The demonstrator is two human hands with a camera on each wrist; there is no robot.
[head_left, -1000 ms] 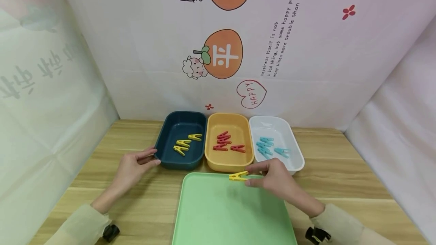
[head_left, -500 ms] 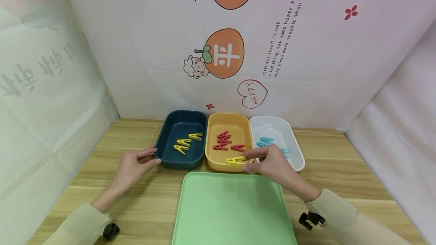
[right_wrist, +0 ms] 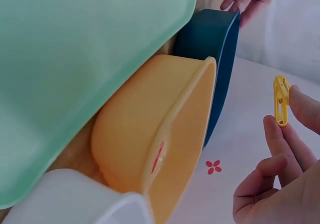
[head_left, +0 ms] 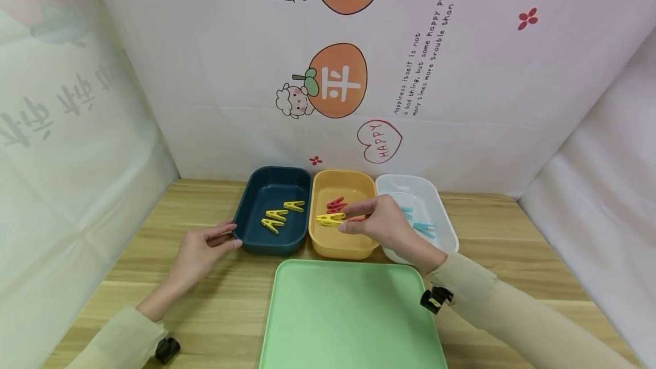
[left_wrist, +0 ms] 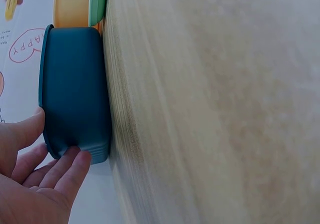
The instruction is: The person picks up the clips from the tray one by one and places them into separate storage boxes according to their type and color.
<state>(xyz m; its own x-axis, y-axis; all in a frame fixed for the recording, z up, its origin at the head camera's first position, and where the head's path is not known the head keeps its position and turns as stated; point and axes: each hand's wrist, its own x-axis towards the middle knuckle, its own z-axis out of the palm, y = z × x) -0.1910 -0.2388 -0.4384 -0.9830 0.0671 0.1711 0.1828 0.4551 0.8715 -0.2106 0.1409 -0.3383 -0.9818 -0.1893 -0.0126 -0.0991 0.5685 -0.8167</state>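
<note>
My right hand pinches a yellow clothespin between thumb and fingertips, above the orange-yellow box. Red clothespins lie in that box, partly hidden by the hand. At the left, my left hand touches the near left corner of the dark blue box. Its thumb is at the rim, and extended fingers rest against the outer wall in the left wrist view. Inside the blue box lie three yellow clothespins. In the right wrist view the held clothespin is seen apart from the boxes.
The white box with light blue clothespins stands at the right of the row, partly behind my right hand. A green tray lies in front on the wooden table. A printed white cloth hangs behind.
My right hand has moved from above the green tray up and left, carrying the yellow clothespin over the orange-yellow box. The left hand has stayed at the blue box.
</note>
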